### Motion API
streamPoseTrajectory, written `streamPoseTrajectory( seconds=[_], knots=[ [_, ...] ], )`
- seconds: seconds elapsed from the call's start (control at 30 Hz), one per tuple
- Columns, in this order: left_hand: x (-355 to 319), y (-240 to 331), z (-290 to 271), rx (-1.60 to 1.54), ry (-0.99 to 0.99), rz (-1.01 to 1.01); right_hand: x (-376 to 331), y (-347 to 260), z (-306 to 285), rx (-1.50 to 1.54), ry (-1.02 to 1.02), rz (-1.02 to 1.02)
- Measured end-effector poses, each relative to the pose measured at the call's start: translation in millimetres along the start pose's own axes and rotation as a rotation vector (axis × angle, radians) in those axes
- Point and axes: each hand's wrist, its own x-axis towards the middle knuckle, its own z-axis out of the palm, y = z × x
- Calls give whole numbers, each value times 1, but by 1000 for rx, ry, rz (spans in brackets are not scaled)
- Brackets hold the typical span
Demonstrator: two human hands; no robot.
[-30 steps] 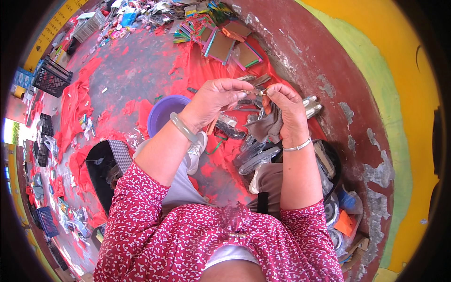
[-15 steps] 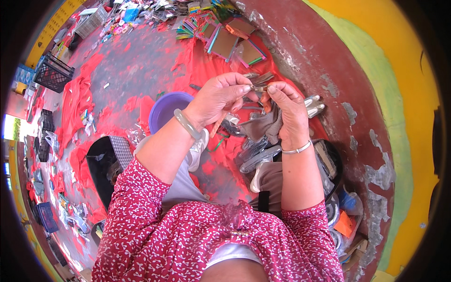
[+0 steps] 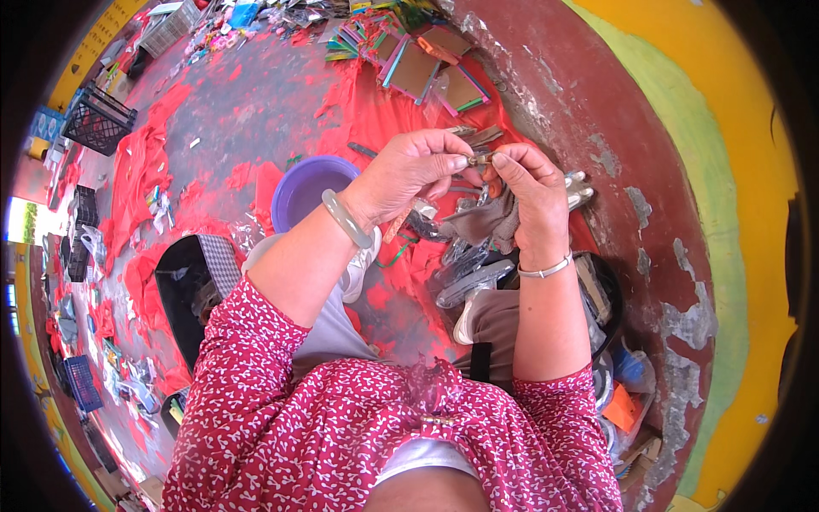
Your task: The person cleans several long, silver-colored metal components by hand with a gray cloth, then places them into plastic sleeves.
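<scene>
Pinching a small brownish piece (image 3: 480,159) between fingers (image 3: 447,165)

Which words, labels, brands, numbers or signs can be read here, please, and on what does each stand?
None can be read clearly.
Yellow wall, upper left: rows of dark marks, too small to read.
Small piece between the left hand and right hand: too small to tell if it bears any print.
Purple basin: no lettering visible.
Heap at the top: any print is too small to read.
</scene>
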Motion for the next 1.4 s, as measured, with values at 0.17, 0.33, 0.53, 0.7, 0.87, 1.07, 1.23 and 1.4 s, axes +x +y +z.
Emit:
streamPoseTrajectory(
  seconds=[0.17, 0.33, 0.53, 0.7, 0.87, 1.07, 1.23, 1.4],
  knots=[
    [-1, 3, 4, -28, 2, -32, -1, 1, 1, -130, 39, -98],
    [-3, 2, 1, -14, 1, -19, -3, -1, 3, -325, 47, -183],
    [-2, 4, 0, -24, -43, -57, -4, -6, 0, -553, -1, -342],
    [-2, 2, 0, -17, -40, -45, -3, -6, 0, -557, -10, -349],
    [-3, 6, -3, 20, -48, -64, -3, -3, -2, -614, 2, -360],
    [-1, -11, -5, 82, 23, 120, -3, -5, 0, -711, -24, -399],
    [-5, -9, -6, 370, 36, 176, -5, -8, 0, -813, -43, -508],
    [-5, -10, -2, 257, 56, 198, -6, 6, 5, -287, 43, -118]
  ],
)
